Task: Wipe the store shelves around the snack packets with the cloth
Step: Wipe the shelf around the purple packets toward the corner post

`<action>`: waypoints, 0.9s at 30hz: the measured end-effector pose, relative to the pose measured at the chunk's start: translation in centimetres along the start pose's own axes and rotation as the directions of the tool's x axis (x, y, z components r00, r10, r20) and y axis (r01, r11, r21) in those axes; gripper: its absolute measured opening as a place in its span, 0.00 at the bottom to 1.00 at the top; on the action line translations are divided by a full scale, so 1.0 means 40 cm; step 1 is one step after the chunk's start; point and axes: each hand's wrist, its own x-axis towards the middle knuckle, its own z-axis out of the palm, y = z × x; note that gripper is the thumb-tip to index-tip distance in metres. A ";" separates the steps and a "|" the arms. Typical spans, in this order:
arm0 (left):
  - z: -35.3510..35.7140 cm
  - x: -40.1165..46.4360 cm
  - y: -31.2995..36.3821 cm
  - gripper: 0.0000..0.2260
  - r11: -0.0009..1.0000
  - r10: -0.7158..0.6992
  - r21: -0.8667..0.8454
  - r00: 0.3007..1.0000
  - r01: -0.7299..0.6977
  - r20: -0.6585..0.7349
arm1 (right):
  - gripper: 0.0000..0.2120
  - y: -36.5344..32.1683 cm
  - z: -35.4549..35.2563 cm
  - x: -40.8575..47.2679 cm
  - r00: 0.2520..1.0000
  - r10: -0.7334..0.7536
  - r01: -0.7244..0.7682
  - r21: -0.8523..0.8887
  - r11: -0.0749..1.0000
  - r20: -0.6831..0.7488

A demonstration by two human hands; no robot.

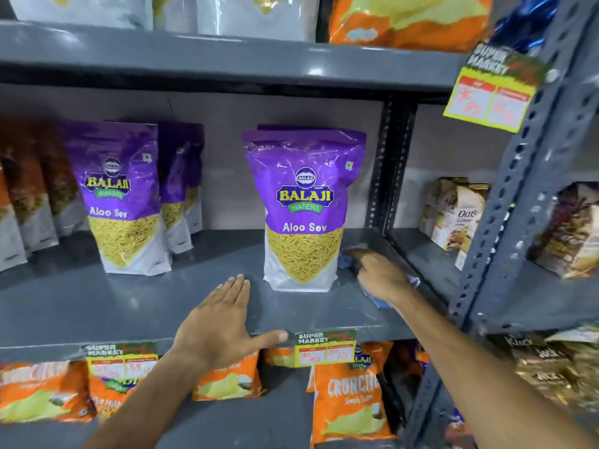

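A purple Aloo Sev packet (304, 209) stands upright in the middle of the grey shelf (146, 299). Another purple packet (121, 196) stands further left, with more of them behind it. My right hand (382, 277) presses a blue cloth (348, 257) onto the shelf just right of the middle packet, near the shelf's right end. My left hand (220, 325) lies flat and open on the shelf's front part, in front and left of that packet, holding nothing.
A perforated grey upright (518, 196) stands at the right, with boxed oats (453, 215) beyond it. Price tags (324, 348) hang on the shelf's front edge. Orange crisp packets (350, 396) fill the shelf below. Orange packets (29, 202) stand at the far left.
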 end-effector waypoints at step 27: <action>0.012 0.001 -0.007 0.64 0.999 0.038 0.029 0.999 -0.037 -0.039 | 0.23 0.094 0.022 0.025 0.988 0.157 -0.156 -0.122 0.980 -0.001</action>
